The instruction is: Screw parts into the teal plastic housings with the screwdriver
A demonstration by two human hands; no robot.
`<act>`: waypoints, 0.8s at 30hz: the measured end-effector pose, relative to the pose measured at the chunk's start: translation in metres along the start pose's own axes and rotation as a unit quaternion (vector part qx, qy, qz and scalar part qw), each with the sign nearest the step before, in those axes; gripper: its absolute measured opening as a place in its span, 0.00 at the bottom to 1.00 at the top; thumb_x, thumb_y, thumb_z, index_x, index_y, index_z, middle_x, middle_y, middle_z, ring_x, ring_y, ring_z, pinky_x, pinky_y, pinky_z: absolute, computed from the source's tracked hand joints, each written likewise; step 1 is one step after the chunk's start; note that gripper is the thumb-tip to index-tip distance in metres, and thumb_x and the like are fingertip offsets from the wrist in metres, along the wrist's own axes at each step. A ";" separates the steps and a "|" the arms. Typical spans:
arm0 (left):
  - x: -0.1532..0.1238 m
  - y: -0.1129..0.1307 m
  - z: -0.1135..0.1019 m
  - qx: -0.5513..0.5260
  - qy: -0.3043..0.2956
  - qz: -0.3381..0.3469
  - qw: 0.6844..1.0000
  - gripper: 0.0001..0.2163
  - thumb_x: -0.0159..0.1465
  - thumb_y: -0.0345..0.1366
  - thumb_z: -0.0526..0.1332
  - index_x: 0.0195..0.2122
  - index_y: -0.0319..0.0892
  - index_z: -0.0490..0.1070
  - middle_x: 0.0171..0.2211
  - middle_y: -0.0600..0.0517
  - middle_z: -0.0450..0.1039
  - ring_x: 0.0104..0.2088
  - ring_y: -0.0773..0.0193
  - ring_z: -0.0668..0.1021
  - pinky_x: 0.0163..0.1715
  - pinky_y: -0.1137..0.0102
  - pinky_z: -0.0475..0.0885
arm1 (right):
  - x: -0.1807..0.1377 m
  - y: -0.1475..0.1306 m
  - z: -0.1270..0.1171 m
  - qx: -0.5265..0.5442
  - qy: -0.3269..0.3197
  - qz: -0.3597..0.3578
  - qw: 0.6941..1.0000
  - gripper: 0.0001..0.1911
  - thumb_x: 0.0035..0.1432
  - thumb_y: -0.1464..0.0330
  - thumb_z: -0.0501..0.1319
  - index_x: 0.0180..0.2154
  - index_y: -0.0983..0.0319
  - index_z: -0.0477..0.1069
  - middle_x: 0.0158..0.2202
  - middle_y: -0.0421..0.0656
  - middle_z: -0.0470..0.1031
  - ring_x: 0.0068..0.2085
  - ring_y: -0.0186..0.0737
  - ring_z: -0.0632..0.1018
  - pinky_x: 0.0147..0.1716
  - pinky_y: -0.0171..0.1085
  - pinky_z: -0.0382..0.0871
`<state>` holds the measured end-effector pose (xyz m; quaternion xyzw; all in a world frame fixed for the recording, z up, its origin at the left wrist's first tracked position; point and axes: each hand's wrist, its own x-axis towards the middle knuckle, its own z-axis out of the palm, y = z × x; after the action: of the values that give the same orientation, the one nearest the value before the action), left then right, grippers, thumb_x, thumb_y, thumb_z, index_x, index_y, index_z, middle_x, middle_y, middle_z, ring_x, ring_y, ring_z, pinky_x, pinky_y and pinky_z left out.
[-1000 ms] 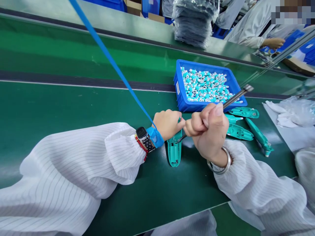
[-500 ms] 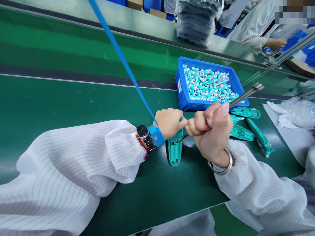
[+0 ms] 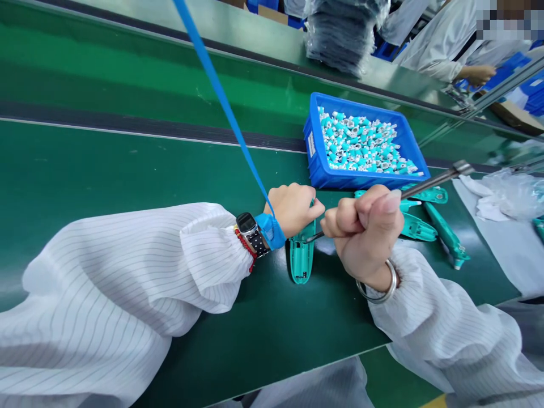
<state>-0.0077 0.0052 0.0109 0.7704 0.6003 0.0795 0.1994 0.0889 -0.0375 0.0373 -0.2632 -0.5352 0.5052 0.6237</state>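
Head view: screwdriver (image 3: pixel 429 186) (right fist (image 3: pixel 364 235))

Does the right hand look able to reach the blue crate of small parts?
Probably yes: the right hand sits just before the blue crate, nothing between them. But its fist grips a slim metal tool, so it would likely need freeing first.

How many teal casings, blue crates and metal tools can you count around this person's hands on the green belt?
Teal plastic casings: 5
Blue plastic crate: 1
Slim metal tool, in the right hand: 1
Total: 7
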 end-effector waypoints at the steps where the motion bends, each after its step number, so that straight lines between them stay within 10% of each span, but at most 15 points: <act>1: 0.000 0.000 0.000 0.002 0.005 0.001 1.000 0.15 0.59 0.42 0.49 0.35 0.43 0.73 0.34 0.47 0.74 0.37 0.52 0.76 0.32 0.66 0.65 | 0.000 -0.003 0.000 0.003 0.006 0.013 1.000 0.21 0.60 0.58 0.52 0.20 0.59 0.50 0.16 0.32 0.40 0.15 0.27 0.44 0.13 0.31 0.44; 10: 0.002 -0.002 0.006 -0.008 0.051 0.016 0.999 0.15 0.58 0.40 0.48 0.32 0.41 0.73 0.30 0.46 0.73 0.35 0.53 0.76 0.31 0.66 0.65 | -0.028 -0.015 0.010 0.064 -0.061 0.139 0.986 0.21 0.62 0.58 0.50 0.20 0.60 0.50 0.16 0.32 0.41 0.15 0.25 0.46 0.14 0.29 0.41; 24: 0.001 -0.001 0.007 -0.016 0.065 0.025 0.997 0.15 0.58 0.39 0.48 0.31 0.41 0.73 0.29 0.46 0.73 0.34 0.53 0.76 0.29 0.66 0.66 | -0.034 -0.009 0.008 0.040 -0.077 0.120 0.989 0.19 0.62 0.59 0.50 0.22 0.60 0.52 0.17 0.32 0.40 0.16 0.26 0.44 0.14 0.28 0.40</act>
<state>-0.0058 0.0053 0.0037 0.7751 0.5913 0.1438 0.1698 0.0876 -0.0735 0.0338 -0.2604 -0.5257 0.6160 0.5257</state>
